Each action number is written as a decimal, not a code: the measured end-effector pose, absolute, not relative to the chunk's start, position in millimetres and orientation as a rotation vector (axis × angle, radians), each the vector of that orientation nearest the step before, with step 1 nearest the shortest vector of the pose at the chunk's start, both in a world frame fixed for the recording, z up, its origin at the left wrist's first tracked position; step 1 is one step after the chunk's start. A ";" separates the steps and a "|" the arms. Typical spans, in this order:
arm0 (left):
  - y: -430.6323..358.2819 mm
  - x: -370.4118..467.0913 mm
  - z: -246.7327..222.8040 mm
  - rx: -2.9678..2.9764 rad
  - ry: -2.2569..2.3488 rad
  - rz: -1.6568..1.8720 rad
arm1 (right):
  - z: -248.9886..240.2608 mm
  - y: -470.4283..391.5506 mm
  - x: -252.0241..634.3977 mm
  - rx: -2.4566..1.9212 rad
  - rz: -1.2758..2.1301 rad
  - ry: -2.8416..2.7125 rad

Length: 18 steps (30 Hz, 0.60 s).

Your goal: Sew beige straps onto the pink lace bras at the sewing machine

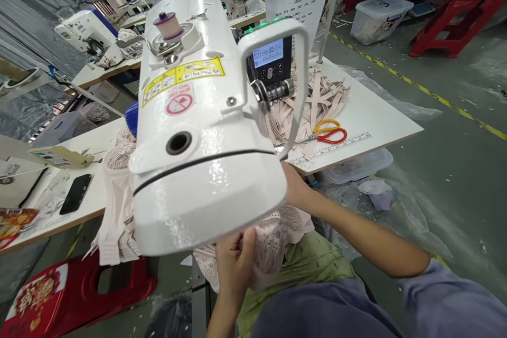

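Note:
A white industrial sewing machine fills the middle of the head view and covers part of my work. Just below its head, my left hand is closed, thumb against fingers, on a pale pink lace garment. The lace spreads over my lap on both sides of that hand. My right hand reaches in behind the right side of the machine head. Its fingers are hidden, so what they touch does not show.
Beige fabric strips lie on the table by scissors and a printed ruler. More lace pieces hang off the left edge, near a black phone. A red stool stands lower left.

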State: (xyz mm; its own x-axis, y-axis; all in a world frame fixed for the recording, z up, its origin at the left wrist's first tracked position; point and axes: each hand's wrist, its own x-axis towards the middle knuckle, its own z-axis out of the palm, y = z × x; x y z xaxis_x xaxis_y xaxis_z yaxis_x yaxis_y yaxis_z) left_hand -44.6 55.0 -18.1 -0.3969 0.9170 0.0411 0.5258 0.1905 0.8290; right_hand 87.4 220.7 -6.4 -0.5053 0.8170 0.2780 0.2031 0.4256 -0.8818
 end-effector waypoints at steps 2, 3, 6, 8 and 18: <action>54.7 -44.2 -17.9 1.347 2.013 1.115 | -3.3 219.4 89.9 -0.876 1.033 -2.004; 54.8 -44.1 -18.1 1.345 2.014 1.127 | -2.5 219.0 91.0 -0.882 1.018 -2.020; 55.7 -45.8 -16.3 1.372 1.972 1.113 | -1.7 218.2 91.3 -0.891 1.009 -2.030; 56.3 -50.0 -13.0 1.373 1.944 1.056 | -2.1 217.8 88.1 -0.885 1.032 -2.003; 29.8 15.8 -40.8 1.321 1.645 0.769 | 7.4 172.2 159.0 -0.778 1.797 -1.158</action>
